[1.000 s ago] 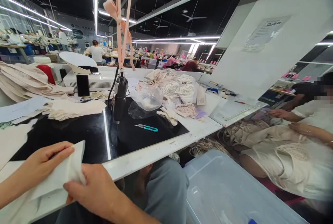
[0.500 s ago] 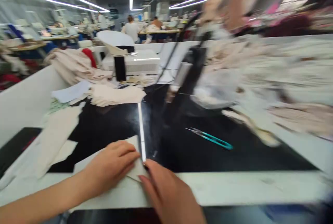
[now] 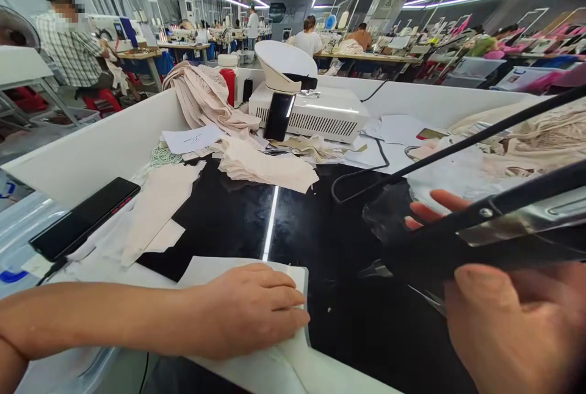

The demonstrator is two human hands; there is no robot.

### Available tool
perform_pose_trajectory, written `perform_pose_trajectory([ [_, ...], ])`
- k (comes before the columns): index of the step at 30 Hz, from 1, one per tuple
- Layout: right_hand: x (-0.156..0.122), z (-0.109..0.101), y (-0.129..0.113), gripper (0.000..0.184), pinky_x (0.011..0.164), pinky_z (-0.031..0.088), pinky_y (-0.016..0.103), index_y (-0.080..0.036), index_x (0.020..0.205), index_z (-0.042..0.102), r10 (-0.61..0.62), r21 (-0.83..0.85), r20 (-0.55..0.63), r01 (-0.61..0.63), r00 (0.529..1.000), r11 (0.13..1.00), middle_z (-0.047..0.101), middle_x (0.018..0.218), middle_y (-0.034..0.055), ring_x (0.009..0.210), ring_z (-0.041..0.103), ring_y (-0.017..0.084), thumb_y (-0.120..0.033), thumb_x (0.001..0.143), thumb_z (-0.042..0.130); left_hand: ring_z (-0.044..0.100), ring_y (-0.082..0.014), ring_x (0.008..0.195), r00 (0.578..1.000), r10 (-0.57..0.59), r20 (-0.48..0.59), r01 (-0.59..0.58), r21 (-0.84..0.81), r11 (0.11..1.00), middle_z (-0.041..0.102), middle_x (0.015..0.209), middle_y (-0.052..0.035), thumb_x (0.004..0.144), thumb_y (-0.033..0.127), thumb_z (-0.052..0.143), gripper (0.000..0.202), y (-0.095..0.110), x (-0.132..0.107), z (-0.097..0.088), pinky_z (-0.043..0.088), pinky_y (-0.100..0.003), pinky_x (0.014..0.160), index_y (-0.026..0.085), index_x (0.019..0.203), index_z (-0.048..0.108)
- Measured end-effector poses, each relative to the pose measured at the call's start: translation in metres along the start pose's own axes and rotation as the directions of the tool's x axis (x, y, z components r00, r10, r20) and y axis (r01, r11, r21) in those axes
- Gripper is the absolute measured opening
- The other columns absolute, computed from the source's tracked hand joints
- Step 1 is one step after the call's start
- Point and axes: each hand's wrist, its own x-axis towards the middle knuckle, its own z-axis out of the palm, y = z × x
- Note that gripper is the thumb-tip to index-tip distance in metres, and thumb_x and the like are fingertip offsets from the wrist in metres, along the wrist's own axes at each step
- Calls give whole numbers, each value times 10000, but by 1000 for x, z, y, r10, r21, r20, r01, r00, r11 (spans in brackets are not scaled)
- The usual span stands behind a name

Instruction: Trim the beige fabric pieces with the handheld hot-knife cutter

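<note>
My left hand (image 3: 256, 308) lies flat, fingers together and stretched out, on a cream fabric piece (image 3: 206, 266) at the front edge of the black work surface (image 3: 339, 321). On the right, my right hand (image 3: 517, 321) is spread, thumb apart from the fingers. A black arm with a metal plate (image 3: 526, 217) crosses in front and hides its palm. Beyond that arm, several fingertips show. Thin metal pieces (image 3: 428, 299) lie between this hand and the black surface, partly hidden; I cannot tell whether the hand touches them.
A stack of cream cut pieces (image 3: 265, 168) lies farther back, near an upright phone (image 3: 279, 116) and a white vented box (image 3: 320, 113) with a white visor cap on it. Another black phone (image 3: 85, 217) rests at left. A cable (image 3: 339, 192) loops on the surface. People sit at machines behind.
The view has swung left. My right hand has left the fabric beside my left hand and moved right, behind the black arm. My left hand stays on the fabric.
</note>
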Motion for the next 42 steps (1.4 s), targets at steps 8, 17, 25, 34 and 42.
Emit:
perform_pose_trajectory([
  [8,-9,62,-42,474,604,619,445,-401,1114,757,-14,138,27,10,1000,990,758,786,-70,625,659,254,-421,714,1012,775,-219,1118,999,-17,-37,21,120,993,819,1235,-137,1104,56,642,150,-4,14,13,607,-292,916,160,1116,751],
  [17,-21,88,-35,446,446,569,323,-336,1039,822,197,375,31,-194,980,906,708,696,-62,541,612,205,-395,615,947,790,-193,1125,996,-34,-88,51,195,979,845,1287,-118,1182,163,630,186,4,9,19,614,-262,907,148,1184,815],
  [25,-23,88,-25,461,456,564,343,-340,1045,829,195,392,61,-203,979,897,677,693,-59,555,580,212,-460,626,976,805,-185,1142,985,-22,-173,62,228,972,853,1353,-112,1183,171,646,220,7,8,25,641,-285,965,129,1266,845],
  [34,-24,78,-28,479,435,553,356,-359,1040,854,237,436,106,-260,966,862,685,699,-52,546,563,212,-509,608,997,796,-177,1130,970,-29,-240,78,200,977,858,1335,-90,1196,161,603,249,6,7,26,633,-276,1006,133,1228,849],
  [42,-27,86,-21,474,432,560,334,-318,1071,831,156,463,120,-194,980,865,692,696,-52,523,584,202,-501,667,997,775,-192,1151,991,-35,-132,60,187,980,824,1316,-129,1179,220,684,161,5,7,24,636,-276,987,144,1248,809],
])
